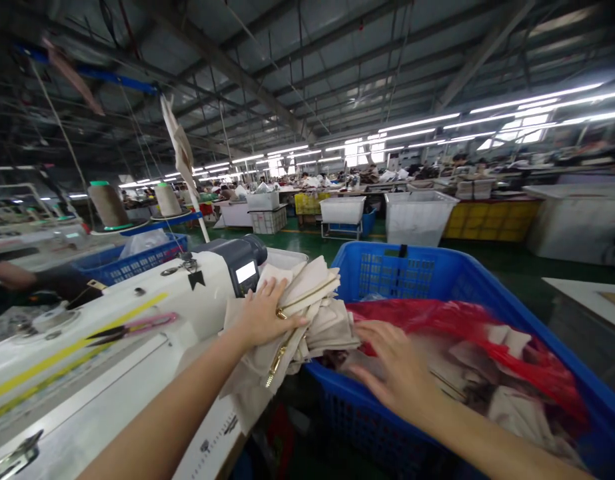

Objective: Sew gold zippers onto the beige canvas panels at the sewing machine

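Note:
Beige fabric pieces with gold zippers (317, 313) lie in a loose stack at the right end of a white sewing machine (197, 300). My left hand (264, 313) rests on top of this stack, fingers spread, pressing on the cloth. To its right, my right hand (394, 367) is slightly blurred, its fingers apart beside the stack's right edge and over the near side of a blue basket (502, 287). Nothing shows between its thumb and fingers. Inside the basket are red plastic (437, 310) and more beige pieces.
Scissors with pink handles (132, 328) lie on the machine. Thread cones (108, 203) stand behind it. At the far left is another person's arm (12, 273). A white table corner (587, 300) juts in at right, with white bins (418, 217) farther back.

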{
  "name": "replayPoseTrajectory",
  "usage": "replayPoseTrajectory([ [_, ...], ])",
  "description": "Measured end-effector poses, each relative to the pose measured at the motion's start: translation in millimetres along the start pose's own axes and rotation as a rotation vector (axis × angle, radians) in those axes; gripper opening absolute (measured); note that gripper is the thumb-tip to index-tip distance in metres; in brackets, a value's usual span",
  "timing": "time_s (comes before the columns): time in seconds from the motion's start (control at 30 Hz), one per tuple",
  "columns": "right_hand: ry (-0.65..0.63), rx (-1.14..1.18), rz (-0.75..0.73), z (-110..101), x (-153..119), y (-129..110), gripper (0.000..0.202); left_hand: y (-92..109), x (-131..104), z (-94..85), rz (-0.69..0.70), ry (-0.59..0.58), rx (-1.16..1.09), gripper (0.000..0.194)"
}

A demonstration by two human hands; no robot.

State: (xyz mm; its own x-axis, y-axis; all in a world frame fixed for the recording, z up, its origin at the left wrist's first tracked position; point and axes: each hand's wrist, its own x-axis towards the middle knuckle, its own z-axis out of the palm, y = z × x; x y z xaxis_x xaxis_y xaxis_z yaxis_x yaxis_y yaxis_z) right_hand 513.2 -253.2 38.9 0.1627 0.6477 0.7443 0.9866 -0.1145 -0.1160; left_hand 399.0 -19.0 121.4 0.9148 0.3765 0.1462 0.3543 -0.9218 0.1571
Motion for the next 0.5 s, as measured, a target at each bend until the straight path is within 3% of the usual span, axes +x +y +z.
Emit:
replayPoseTrajectory([
  [0.07, -0.234, 0.042, 0.261, 1.7, -11.4, 17.4, 0.037, 4.0, -7.5, -2.7, 0.041, 0.016, 0.023, 0.106],
  [0.13, -0.43, 0.116, 0.354, 3.4, -17.9, 29.6, 0.019, 6.8, -16.0, -1.4, 0.085, 0.045, 0.08, 0.109],
  [0.17, -0.467, 0.118, 0.359, 1.5, -18.9, 33.9, 0.015, 7.3, -19.6, 0.6, 0.096, 0.048, 0.108, 0.107],
  [0.27, -0.35, -0.079, 0.33, -21.5, -15.5, 41.7, 0.024, 6.3, -27.0, 7.7, 0.053, 0.016, 0.141, 0.095],
  [0.37, -0.156, -0.277, 0.251, -64.7, -11.0, 39.5, 0.034, 9.2, -36.6, 8.4, 0.022, 0.017, 0.079, 0.098],
  [0.43, -0.078, -0.281, 0.165, -94.7, -11.2, 27.6, 0.039, 16.4, -52.6, 3.9, 0.076, 0.082, -0.007, 0.099],
  [0.5, -0.091, -0.192, 0.086, -118.2, -11.6, 5.8, 0.036, 25.4, -79.6, -3.4, 0.135, 0.193, -0.134, 0.089],
])
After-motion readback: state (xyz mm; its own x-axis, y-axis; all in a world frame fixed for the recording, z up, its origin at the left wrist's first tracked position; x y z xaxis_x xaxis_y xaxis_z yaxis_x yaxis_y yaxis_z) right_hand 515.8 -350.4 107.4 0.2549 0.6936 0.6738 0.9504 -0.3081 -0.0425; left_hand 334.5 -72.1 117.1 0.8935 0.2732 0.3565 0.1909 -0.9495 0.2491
